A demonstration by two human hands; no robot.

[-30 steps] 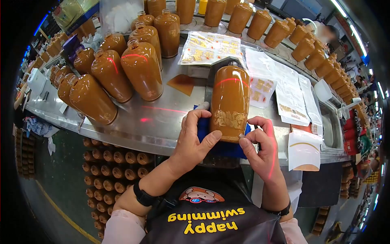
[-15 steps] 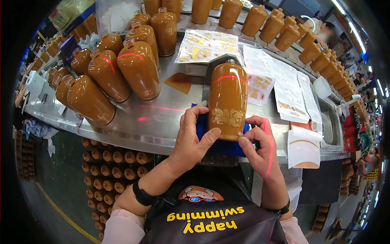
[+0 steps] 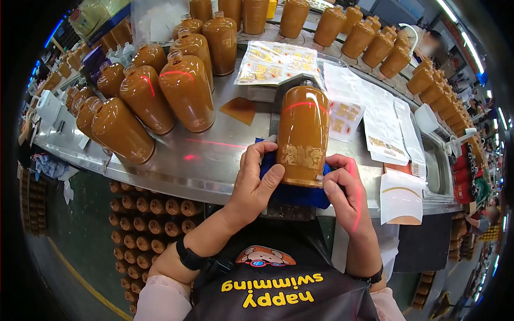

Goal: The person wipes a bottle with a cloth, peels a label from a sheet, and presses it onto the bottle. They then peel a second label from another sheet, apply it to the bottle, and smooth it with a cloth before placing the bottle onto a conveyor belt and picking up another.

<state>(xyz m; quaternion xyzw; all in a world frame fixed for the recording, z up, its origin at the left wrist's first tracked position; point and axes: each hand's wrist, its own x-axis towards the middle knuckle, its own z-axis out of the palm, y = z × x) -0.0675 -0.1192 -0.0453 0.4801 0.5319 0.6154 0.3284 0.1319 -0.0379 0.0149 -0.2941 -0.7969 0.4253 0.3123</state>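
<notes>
A glossy brown bottle (image 3: pixel 303 125) with a gold pattern near its base lies tilted on a dark stand (image 3: pixel 274 115) and a blue cloth (image 3: pixel 300 198), base toward me. My left hand (image 3: pixel 256 179) is curled against its lower left side, index finger on the edge and thumb near the base. At the lower right edge, my right hand (image 3: pixel 345 190) pinches a small whitish piece (image 3: pixel 319 177) against the bottle. Most of that piece is covered by my fingers, so its kind does not show.
Several brown bottles (image 3: pixel 187 93) stand at the left on the metal table (image 3: pixel 176 166). Gold decal sheets (image 3: pixel 276 64) lie behind the stand, with white papers (image 3: pixel 383 128) to the right. Beyond is a curved line of bottles (image 3: pixel 357 40); a sink (image 3: pixel 440 166) is at right.
Bottles on the curved line at the back have shifted left. The view has moved slightly. Both hands keep nearly the same place on the bottle, the right thumb slightly higher along its edge.
</notes>
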